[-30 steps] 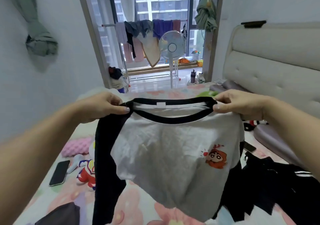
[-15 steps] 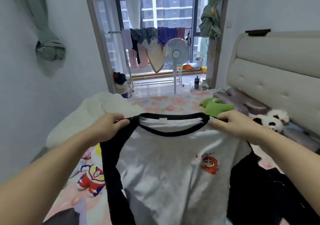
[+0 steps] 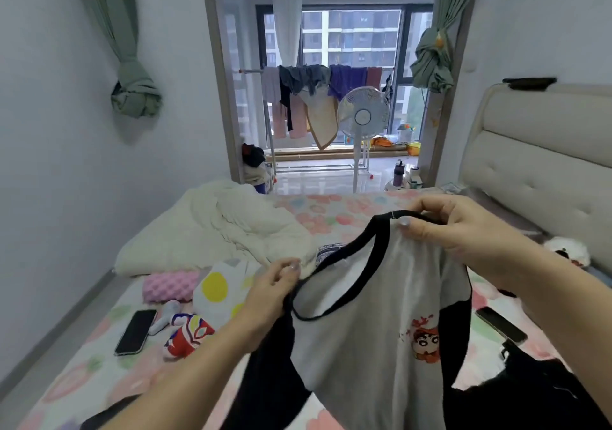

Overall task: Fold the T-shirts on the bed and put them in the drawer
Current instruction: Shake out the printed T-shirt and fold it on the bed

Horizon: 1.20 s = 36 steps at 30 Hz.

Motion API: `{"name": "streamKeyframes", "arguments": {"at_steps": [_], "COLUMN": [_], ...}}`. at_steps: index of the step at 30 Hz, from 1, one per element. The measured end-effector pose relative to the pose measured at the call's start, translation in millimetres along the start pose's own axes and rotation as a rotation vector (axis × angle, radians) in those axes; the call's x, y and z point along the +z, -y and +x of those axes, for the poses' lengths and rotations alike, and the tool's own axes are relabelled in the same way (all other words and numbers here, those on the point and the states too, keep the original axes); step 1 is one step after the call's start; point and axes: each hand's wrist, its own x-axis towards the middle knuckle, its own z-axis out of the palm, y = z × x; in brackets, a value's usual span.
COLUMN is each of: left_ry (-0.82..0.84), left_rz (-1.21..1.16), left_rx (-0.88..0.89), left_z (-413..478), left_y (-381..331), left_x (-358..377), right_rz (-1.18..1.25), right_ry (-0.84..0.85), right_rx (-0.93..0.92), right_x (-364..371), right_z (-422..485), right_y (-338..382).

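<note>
Head view: the grey T-shirt point(image 3: 374, 337) hangs above the bed point(image 3: 334, 207), suspended by its black collar. The right hand point(image 3: 453, 227) pinches the collar's upper edge; the left hand point(image 3: 268, 292) grips the lower edge, further down

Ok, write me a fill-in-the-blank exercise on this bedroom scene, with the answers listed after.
1. The left hand and right hand hold the grey T-shirt by its ____ collar.
2. The right hand is held ____ than the left hand.
3. The phone beside the red and blue toy lies on the bed to the ____ of the grey T-shirt.
4. The knotted curtain is ____ in colour.
Missing words: black; higher; left; green.
</note>
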Motion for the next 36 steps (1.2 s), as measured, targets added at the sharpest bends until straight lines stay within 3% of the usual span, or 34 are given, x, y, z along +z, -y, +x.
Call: {"name": "streamKeyframes", "arguments": {"at_steps": [2, 4, 6, 9, 13, 16, 19, 22, 24, 26, 28, 30, 31, 34, 36], "left_ry": [0.101, 0.098, 0.083, 0.132, -0.02, -0.128, -0.132, -0.193, -0.142, -0.066, 0.008, 0.077, 0.125, 0.341, 0.505], "left_rz": [-0.001, 0.227, 0.407, 0.352, 0.278, 0.364, 0.603, 1.036, 0.891, 0.445, 0.096, -0.093, -0.162, -0.168, -0.13], "left_rx": [0.036, 0.024, -0.087, -0.278, -0.155, 0.014, 0.162, 0.162, 0.037, -0.087, -0.133, -0.121, -0.124, -0.146, -0.146], "left_z": [-9, -12, -11, -1, 31, 52, 59, 58, 55, 51, 45, 40, 38, 27, 16], "left_y": [2, 12, 21, 19, -41, -98, -141, -155, -153, -146, -138, -130, -126, -120, -122], "left_x": [17, 29, 31, 10, -25, -32, -36, -49, -52, -48, -45, -39, -35, -13, 6], "right_rz": [-0.038, -0.064, -0.083, -0.22, -0.315, -0.367, -0.41, -0.413, -0.381, -0.379, -0.393, -0.395, -0.398, -0.414, -0.378], "right_ry": [-0.001, -0.004, -0.038, -0.134, -0.079, 0.023, 0.032, -0.002, -0.063, -0.054, 0.203, 0.509, 0.51, 0.113, 0.073], "right_rx": [-0.007, -0.016, -0.033, -0.002, 0.217, 0.26, 0.243, 0.216, 0.168, 0.099, 0.069, 0.102, 0.084, -0.065, -0.08], "right_x": [7, 11, 7, -10, -26, -23, -21, -21, -17, -10, 5, 22, 28, 33, 34], "right_z": [-1, -2, -6, -14, -25, -28, -26, -27, -29, -34, -41, -47, -44, -13, 9], "right_y": [6, 10, 14, 5, -23, -35, -41, -41, -34, -24, -13, -1, 4, 22, 31]}}
